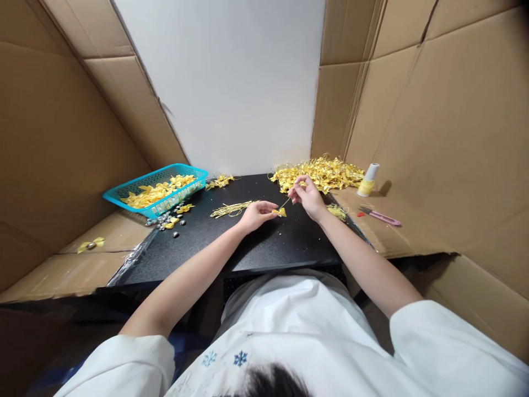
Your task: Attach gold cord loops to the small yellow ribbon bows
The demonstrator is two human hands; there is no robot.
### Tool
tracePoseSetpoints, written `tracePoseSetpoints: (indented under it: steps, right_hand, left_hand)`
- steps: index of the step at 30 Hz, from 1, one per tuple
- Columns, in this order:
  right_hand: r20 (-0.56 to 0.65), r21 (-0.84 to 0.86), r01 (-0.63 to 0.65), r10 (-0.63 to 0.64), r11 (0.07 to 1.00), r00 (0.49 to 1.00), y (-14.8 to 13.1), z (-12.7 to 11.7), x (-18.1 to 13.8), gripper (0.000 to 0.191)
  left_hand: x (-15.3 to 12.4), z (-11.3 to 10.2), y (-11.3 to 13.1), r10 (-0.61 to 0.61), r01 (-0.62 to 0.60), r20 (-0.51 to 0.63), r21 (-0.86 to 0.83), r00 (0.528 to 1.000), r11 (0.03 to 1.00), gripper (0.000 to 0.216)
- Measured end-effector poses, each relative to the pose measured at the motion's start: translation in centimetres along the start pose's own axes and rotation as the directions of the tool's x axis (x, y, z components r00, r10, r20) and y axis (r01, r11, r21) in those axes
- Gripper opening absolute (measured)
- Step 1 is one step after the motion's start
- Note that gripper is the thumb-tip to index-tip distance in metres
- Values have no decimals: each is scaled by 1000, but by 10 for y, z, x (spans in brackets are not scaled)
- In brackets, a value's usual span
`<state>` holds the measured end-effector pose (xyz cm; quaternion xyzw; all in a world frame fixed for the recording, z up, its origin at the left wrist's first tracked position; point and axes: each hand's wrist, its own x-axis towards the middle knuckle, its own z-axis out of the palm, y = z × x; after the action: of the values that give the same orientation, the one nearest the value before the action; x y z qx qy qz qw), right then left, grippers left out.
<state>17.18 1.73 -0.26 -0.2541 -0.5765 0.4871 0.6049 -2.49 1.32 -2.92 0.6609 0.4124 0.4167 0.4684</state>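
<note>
My left hand (257, 215) pinches a small yellow ribbon bow (281, 212) over the middle of the black tabletop (264, 248). From the bow a thin gold cord (285, 205) runs up toward my right hand (306, 197), whose fingers are closed on its other end. Just left of my left hand lies a bundle of gold cord pieces (231, 209). Behind my right hand spreads a large heap of yellow bows with gold cords (322, 172). Some loose cord trimmings (336, 212) lie beside my right wrist.
A turquoise basket (155, 211) of yellow bows stands at the left, with dark shiny beads (176, 234) near it. One bow (91, 245) lies on the left cardboard. At the right are a ribbon-wrapped white spool (367, 181) and a pink utility knife (382, 217). Cardboard walls rise on both sides.
</note>
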Motion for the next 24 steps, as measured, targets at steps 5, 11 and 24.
tracePoseSetpoints:
  steps: [5,11,24]
  right_hand:
    - [116,-372,82,-41,925,992,6,4,-7,15]
    - [140,-592,53,38,804,989,3,6,-14,12]
    - [176,-746,115,29,656,984,9,15,-20,15]
  left_hand:
    - [1,-2,-1,-18,18,-131,-4,991,1000,46]
    - [1,1,-1,10,-23,-144,-84,989,996,47]
    - [-1,3,0,64,-84,-238,-76,969,994,44]
